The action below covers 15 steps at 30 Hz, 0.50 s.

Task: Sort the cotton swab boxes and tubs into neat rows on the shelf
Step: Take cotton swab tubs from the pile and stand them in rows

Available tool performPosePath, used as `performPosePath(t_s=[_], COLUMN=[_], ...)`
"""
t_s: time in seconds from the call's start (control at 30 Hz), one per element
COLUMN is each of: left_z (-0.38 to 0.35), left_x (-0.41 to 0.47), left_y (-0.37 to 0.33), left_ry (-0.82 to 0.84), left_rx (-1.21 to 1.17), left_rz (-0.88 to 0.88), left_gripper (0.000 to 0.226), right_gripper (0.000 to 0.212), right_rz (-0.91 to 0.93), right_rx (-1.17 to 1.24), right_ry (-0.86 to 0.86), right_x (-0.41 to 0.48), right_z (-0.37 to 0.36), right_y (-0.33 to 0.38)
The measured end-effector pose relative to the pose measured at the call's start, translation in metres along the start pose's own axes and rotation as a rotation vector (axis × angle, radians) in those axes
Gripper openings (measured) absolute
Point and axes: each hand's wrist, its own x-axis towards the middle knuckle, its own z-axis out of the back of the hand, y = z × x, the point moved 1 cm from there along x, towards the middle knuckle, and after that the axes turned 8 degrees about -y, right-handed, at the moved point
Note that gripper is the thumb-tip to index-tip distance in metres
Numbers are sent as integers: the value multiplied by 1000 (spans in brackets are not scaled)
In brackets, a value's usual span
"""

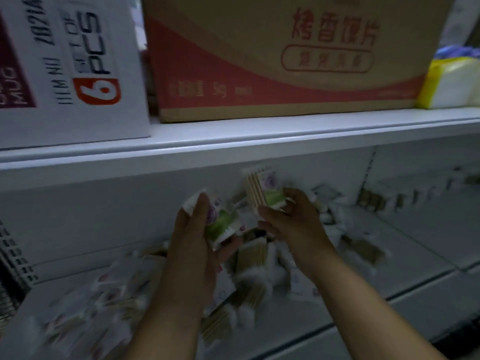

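Hands gripped one pack each: I saw right hand [288,214] pinching swab pack [262,190] upright, left hand [192,237] clasping tilted pack [220,224].

Scattered swab packs [249,266] crowd the lower shelf [420,245]; its right side lies open.

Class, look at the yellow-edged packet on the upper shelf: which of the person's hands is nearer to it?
Right. The right hand, gripping a swab pack, is below and left of the yellow-edged packet; the left hand, with another pack, is farther left.
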Motion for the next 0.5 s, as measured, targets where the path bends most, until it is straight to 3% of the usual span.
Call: performPosePath(t_s=[0.1,0.2,0.4,0.5], left_z=[-33,-62,-142,-191], left_x=[-5,-9,-30,-44], left_y=[31,65,149,192], left_ry=[78,195,241,273], left_rx=[24,77,224,252], left_rz=[54,56,11,2], left_gripper=[56,53,56,56], right_gripper=[53,40,63,54], right_rz=[22,84,-1,-13], right_rx=[-128,-237,-136,-104], right_ry=[-21,2,-125,-135], right_x=[-2,-3,1,7], right_z=[40,85,202,270], right_y=[7,14,31,40])
